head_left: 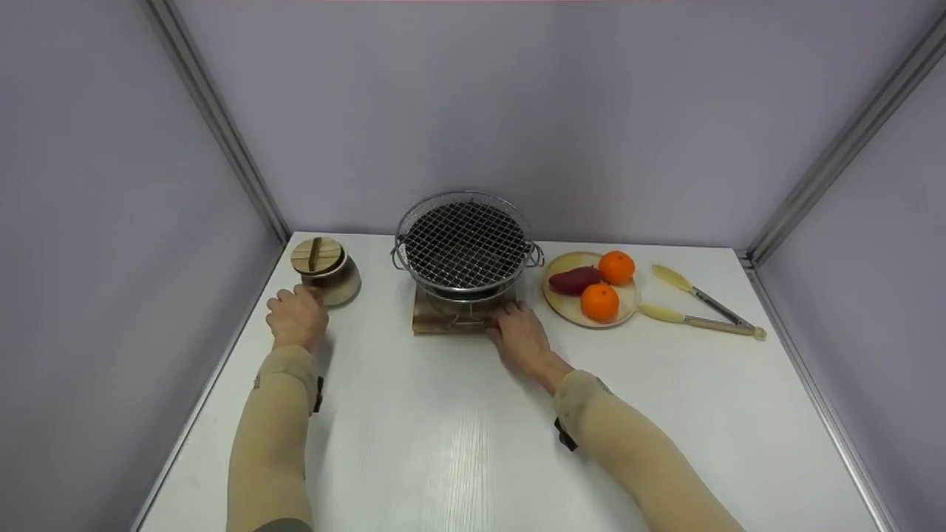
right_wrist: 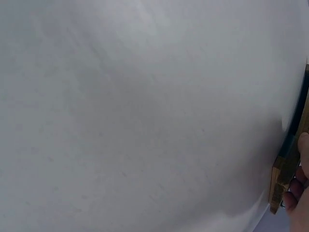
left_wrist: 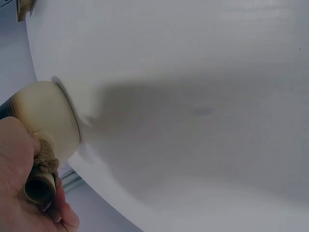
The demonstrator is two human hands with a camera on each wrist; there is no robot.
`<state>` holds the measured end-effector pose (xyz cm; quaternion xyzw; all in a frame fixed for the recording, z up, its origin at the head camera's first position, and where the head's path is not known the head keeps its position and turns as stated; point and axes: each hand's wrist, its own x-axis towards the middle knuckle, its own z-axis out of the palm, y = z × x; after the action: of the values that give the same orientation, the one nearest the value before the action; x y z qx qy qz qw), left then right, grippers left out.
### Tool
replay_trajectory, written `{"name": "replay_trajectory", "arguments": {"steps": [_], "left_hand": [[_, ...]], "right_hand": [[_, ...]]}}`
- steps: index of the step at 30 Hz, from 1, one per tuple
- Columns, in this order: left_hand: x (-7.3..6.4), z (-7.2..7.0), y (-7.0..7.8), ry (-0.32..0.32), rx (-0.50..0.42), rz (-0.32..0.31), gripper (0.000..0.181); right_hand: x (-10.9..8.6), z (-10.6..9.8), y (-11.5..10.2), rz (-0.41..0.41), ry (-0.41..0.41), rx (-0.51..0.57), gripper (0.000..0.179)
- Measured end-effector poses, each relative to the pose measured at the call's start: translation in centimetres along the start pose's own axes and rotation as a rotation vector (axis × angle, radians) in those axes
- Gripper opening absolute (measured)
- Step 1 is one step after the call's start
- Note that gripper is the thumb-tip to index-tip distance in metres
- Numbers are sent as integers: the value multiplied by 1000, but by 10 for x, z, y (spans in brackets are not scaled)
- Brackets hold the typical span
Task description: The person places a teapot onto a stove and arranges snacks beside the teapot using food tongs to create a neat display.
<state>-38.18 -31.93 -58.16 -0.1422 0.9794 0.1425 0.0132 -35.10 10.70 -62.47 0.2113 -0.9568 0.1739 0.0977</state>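
Holding oranges (head_left: 599, 303), the plate (head_left: 566, 307) sits while left grip (head_left: 297, 316) pinches pot handle (left_wrist: 40, 188), right grip (head_left: 522, 337) wooden base (head_left: 437, 319).

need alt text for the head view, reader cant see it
A person's left hand grips the handle of a small wooden-lidded pot, while the right hand grips the wooden base of a round mesh-topped grill. To the right, a plate holds two oranges and a sweet potato, beside spread tongs.
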Motion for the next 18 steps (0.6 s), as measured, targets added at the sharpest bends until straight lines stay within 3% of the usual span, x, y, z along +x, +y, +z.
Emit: {"name": "replay_trajectory", "arguments": {"steps": [9,18], "left_hand": [[0,-4,-9,-2,26,71,52],[-3,-6,-15,5,112,88,49]], "right_hand": [[0,0,3,34,-3,4,23],[-1,0,0,32,12,55,20]]}}
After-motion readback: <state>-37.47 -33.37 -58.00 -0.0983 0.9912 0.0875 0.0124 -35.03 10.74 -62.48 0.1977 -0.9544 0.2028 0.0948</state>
